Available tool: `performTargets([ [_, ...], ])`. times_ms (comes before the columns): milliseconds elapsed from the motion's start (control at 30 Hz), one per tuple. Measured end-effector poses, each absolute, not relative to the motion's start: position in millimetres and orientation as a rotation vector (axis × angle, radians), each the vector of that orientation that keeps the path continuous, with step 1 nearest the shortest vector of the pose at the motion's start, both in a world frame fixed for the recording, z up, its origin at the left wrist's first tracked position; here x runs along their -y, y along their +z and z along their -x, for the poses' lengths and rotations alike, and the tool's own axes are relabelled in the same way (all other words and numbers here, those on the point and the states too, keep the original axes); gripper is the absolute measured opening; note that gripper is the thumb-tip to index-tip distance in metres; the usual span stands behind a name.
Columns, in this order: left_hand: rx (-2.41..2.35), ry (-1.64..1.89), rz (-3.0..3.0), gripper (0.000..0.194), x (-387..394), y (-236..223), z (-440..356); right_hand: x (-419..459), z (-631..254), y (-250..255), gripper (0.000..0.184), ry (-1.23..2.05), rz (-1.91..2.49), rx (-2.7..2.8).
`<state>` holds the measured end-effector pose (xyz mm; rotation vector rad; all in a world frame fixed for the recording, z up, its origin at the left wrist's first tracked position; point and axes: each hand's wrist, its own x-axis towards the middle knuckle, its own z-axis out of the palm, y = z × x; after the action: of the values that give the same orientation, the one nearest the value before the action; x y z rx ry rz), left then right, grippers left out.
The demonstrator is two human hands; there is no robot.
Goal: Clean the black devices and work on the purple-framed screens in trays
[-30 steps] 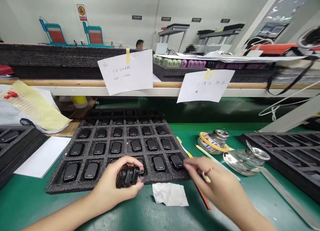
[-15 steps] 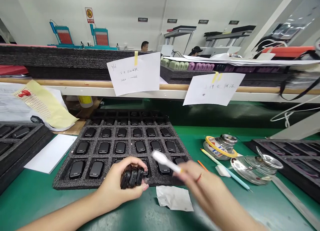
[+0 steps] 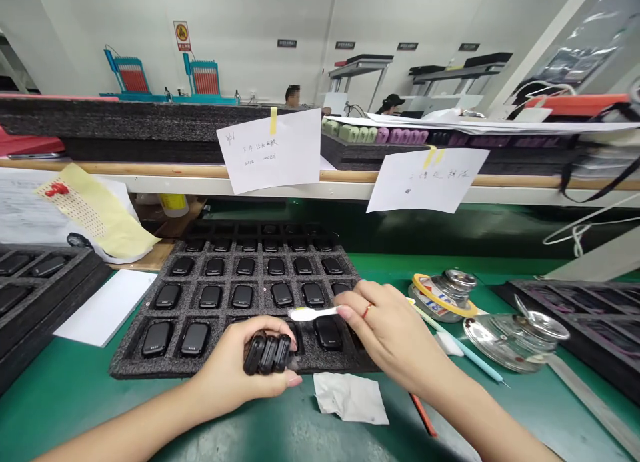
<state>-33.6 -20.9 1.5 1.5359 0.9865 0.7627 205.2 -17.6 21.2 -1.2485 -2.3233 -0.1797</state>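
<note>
My left hand is closed around a stack of three small black devices at the near edge of a black foam tray. The tray holds rows of similar black devices in its pockets. My right hand hovers over the tray's near right corner and pinches a thin white stick that points left over the devices. A crumpled white wipe lies on the green mat just in front of the tray.
Right of the tray stand a tape roll on a metal pot, a glass dispenser with metal lid, and a light blue pen. More black foam trays sit at far left and far right. Paper notes hang from the shelf.
My right hand picked up the white stick, swung it over the tray, then settled with it pointing left. My left hand kept holding the stacked devices. The camera shifted slightly.
</note>
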Motion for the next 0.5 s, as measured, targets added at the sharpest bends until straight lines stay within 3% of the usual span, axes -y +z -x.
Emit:
performTargets([
  [400, -0.923, 0.867, -1.539, 0.036, 22.3, 14.9, 40.9, -23.7, -186.9, 52.7, 0.043, -0.328, 0.944, 2.217],
  [500, -0.970, 0.877, -1.552, 0.029, 20.6, 19.8, 39.8, -27.3, -188.6, 52.7, 0.043, -0.398, 0.984, 2.184],
])
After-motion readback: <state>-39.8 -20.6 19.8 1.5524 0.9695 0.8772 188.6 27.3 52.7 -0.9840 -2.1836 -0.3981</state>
